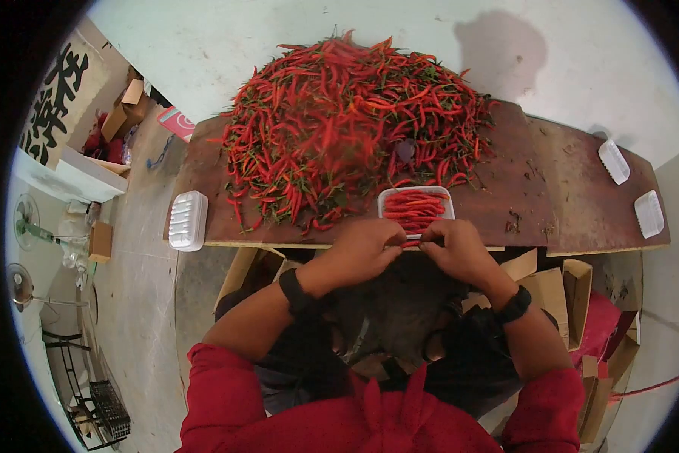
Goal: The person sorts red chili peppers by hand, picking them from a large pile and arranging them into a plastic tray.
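Observation:
Between the fingertips of my left hand (366, 248) and my right hand (458, 248) is a red chili pepper (411, 244), held sideways near the table's front edge. Both hands are closed in a pinch on its ends. Just beyond them sits a white plastic tray (450, 206) with red chili peppers (413, 207) laid side by side in it. Behind the tray rises a large heap of red chili peppers (317, 136), with green stems mixed in.
The brown table (506, 204) bears small plant scraps at right. A stack of white trays (188, 220) stands at its left end. Two more white trays, one upper (614, 161) and one lower (648, 214), lie at the right end. Cardboard boxes (547, 294) are under the table.

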### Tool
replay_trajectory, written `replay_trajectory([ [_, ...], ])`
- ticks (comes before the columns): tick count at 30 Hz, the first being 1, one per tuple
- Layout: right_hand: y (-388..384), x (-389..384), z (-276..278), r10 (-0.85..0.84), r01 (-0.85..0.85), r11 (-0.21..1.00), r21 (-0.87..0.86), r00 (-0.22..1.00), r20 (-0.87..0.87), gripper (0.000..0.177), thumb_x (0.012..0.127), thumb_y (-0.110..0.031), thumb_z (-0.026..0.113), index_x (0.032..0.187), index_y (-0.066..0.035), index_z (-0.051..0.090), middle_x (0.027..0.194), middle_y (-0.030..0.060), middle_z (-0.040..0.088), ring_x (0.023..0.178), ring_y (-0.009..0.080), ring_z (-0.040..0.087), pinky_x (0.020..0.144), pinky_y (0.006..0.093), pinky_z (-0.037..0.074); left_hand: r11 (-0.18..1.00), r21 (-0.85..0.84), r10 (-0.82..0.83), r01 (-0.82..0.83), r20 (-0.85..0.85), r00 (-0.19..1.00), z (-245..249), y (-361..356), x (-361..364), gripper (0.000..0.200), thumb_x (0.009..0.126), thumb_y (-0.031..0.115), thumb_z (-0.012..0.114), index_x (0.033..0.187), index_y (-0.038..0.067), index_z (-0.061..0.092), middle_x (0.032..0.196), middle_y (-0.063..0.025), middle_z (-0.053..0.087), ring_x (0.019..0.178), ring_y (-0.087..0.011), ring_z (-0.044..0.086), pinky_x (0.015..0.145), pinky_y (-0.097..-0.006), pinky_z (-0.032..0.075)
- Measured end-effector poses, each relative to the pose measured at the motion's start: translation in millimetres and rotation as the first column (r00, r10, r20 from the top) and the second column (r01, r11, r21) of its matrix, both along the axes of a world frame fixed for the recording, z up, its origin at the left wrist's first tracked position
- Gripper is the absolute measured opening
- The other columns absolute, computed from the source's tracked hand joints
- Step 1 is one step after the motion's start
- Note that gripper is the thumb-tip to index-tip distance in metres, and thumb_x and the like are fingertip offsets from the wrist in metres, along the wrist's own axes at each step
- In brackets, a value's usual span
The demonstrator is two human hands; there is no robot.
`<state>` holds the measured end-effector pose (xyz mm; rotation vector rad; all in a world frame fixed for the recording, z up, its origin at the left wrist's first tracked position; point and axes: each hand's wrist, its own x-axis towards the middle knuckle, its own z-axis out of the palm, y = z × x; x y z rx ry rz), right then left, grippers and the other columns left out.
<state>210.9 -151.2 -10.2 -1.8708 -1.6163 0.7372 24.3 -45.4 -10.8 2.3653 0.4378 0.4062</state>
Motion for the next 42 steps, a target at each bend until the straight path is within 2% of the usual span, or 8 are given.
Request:
replay_trajectory([
  [4,-0.3,0.5,-1.2,-0.031,0.032,0.999,0.019,0.999,-0.028,0.015,0.075,-0.010,0.065,0.086,0.000,0.066,0.081,0.0169,0.065,0.074,0.0291,0.064,0.067,0.0360,0.049,0.999,0.028,0.038,-0.037,-0.045,0.998,0.5,2.5,5.2,0.018,0.077,0.011,0.067,0.093,0.004,0.062,0.082,-0.0137,0.061,0.080,-0.0295,0.062,0.069,-0.0373,0.049],
  [8,2.7,4.8,-0.3,-0.106,0.103,0.990,0.100,0.994,0.029,0.014,0.075,-0.010,0.065,0.086,-0.001,0.067,0.084,0.0167,0.065,0.077,0.0303,0.064,0.069,0.0373,0.049,0.987,0.123,0.106,-0.105,-0.003,0.994,-3.1,11.5,9.6,0.013,0.078,0.014,0.061,0.089,0.007,0.061,0.086,-0.0132,0.062,0.082,-0.0341,0.060,0.070,-0.0436,0.048],
  [13,4.2,12.8,-8.1,-0.120,0.104,0.984,0.144,0.987,0.103,0.014,0.076,-0.011,0.064,0.088,-0.003,0.067,0.086,0.0164,0.066,0.080,0.0326,0.064,0.072,0.0396,0.049,0.976,0.182,0.120,-0.122,0.018,0.993,-12.5,23.1,16.5,0.010,0.078,0.013,0.061,0.086,0.008,0.061,0.086,-0.0119,0.061,0.081,-0.0334,0.060,0.069,-0.0433,0.048],
  [15,4.3,14.6,-12.5,-0.115,0.100,0.990,0.102,0.982,0.151,0.014,0.077,-0.016,0.061,0.086,-0.007,0.067,0.088,0.0158,0.065,0.084,0.0362,0.062,0.075,0.0456,0.048,0.974,0.191,0.125,-0.126,0.017,0.992,-14.2,25.1,18.6,0.009,0.077,0.012,0.061,0.085,0.008,0.061,0.085,-0.0115,0.061,0.081,-0.0331,0.060,0.069,-0.0431,0.048],
  [23,5.2,14.9,-13.8,-0.123,0.100,0.987,0.130,0.975,0.186,0.014,0.077,-0.013,0.062,0.088,-0.006,0.068,0.089,0.0154,0.066,0.082,0.0338,0.063,0.074,0.0412,0.050,0.963,0.256,0.085,-0.089,0.028,0.996,-18.1,28.2,22.5,0.012,0.075,0.010,0.064,0.086,0.007,0.060,0.083,-0.0122,0.059,0.079,-0.0329,0.060,0.068,-0.0418,0.048],
  [30,7.6,14.5,-13.4,-0.125,0.095,0.982,0.162,0.975,0.186,0.014,0.078,-0.014,0.059,0.086,-0.007,0.066,0.087,0.0165,0.064,0.082,0.0369,0.061,0.073,0.0469,0.048,0.971,0.230,0.075,-0.071,-0.011,0.997,-20.2,28.3,24.8,0.013,0.075,0.011,0.064,0.087,0.006,0.059,0.086,-0.0131,0.058,0.081,-0.0338,0.059,0.069,-0.0420,0.048],
  [36,10.0,12.0,-12.4,-0.113,0.084,0.989,0.120,0.959,0.260,0.021,0.077,-0.013,0.062,0.097,-0.007,0.068,0.092,0.0152,0.065,0.087,0.0351,0.062,0.077,0.0431,0.049,0.975,0.210,0.071,-0.069,-0.003,0.997,-24.4,30.6,25.6,0.014,0.074,0.009,0.065,0.086,0.005,0.058,0.084,-0.0134,0.057,0.081,-0.0341,0.059,0.069,-0.0418,0.048],
  [42,10.9,10.7,-19.2,-0.100,0.055,0.983,0.174,0.961,0.257,0.022,0.076,-0.011,0.058,0.095,-0.009,0.067,0.089,0.0164,0.063,0.084,0.0362,0.061,0.074,0.0466,0.049,0.979,0.193,0.064,-0.064,0.008,0.998,-24.9,29.8,26.6,0.015,0.073,0.007,0.064,0.086,0.005,0.057,0.084,-0.0140,0.057,0.080,-0.0342,0.058,0.070,-0.0416,0.048],
])
